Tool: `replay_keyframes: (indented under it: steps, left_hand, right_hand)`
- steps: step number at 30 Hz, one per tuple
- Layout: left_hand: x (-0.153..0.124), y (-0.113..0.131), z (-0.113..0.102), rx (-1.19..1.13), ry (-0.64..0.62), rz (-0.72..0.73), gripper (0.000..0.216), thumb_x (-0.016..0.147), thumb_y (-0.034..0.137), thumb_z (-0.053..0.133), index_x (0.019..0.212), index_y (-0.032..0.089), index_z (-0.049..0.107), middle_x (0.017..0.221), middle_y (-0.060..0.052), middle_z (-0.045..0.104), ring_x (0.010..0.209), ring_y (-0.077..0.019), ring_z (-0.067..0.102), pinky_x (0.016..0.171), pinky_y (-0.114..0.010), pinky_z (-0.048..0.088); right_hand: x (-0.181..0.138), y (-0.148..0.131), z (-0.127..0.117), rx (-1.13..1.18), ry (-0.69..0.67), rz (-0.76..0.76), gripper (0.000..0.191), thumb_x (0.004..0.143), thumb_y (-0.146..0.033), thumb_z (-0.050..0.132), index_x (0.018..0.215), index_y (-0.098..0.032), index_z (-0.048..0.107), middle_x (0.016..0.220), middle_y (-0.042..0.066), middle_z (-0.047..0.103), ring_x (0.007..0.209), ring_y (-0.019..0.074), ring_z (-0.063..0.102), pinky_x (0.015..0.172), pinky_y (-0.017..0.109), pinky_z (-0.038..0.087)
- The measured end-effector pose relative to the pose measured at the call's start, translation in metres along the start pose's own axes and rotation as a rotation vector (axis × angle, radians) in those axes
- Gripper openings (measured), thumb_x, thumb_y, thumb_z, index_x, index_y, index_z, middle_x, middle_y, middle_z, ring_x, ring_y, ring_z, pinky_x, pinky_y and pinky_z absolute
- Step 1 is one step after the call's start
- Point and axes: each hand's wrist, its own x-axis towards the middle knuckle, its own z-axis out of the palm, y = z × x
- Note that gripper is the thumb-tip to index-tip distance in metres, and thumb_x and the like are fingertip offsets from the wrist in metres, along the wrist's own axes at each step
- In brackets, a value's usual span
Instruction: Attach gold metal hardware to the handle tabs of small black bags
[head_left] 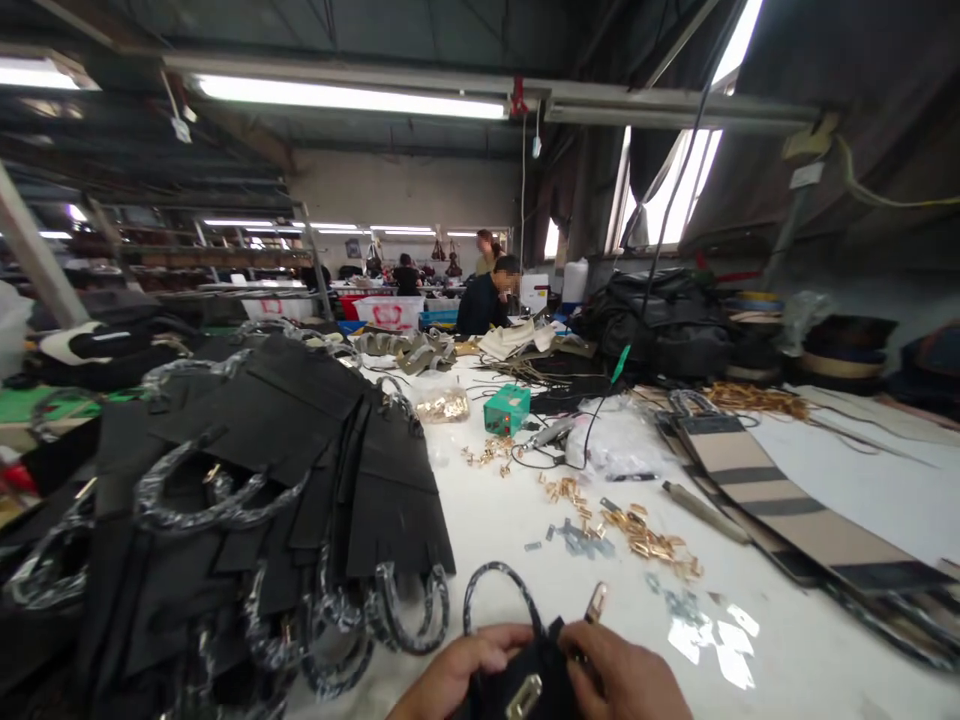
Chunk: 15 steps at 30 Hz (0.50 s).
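At the lower edge of the head view, a black handbag piece (499, 690) is held in both hands. Its round handle (501, 568) is wrapped in clear plastic and stands up. My left hand (454, 678) grips the left side, thumb on the front. Curled fingers of my right hand (626, 675) close on the right edge; exactly what they pinch is partly hidden. A gold metal fitting (596, 602) sticks up just behind the right fingers. Another gold fitting, an oblong frame (523, 697), sits on the bag's front.
Black bag panels (394, 500) with wrapped handles are heaped at left. Loose gold fittings (649, 540) and small grey metal plates (585, 540) lie ahead. Beyond are a green box (507, 410) and plastic bag (622, 440). Striped panels (780, 490) lie right. A person (484, 300) sits farther back.
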Motion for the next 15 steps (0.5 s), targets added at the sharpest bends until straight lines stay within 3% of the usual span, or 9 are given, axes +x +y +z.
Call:
replay_keyframes:
  steps: [5,15]
  left_hand:
    - [-0.001,-0.005,0.004,-0.07,0.164,-0.064,0.044,0.075,0.014,0.056,0.117,0.006,0.067,0.111,-0.017,0.072,0.092,-0.0231,0.07,0.087,-0.031,0.05]
    - [0.001,-0.001,0.004,-0.166,0.193,-0.113,0.045,0.08,0.013,0.054,0.123,0.003,0.061,0.116,-0.018,0.07,0.097,-0.0242,0.069,0.091,-0.035,0.048]
  right_hand:
    - [0.005,-0.01,-0.038,0.064,-0.153,0.096,0.019,0.082,-0.025,0.055,0.097,-0.03,0.067,0.068,-0.005,0.065,0.062,0.0134,0.059,0.06,0.022,0.037]
    - [0.004,0.001,-0.032,0.201,-0.15,0.104,0.019,0.081,-0.027,0.054,0.093,-0.029,0.069,0.061,-0.006,0.059,0.056,0.0125,0.053,0.055,0.021,0.037]
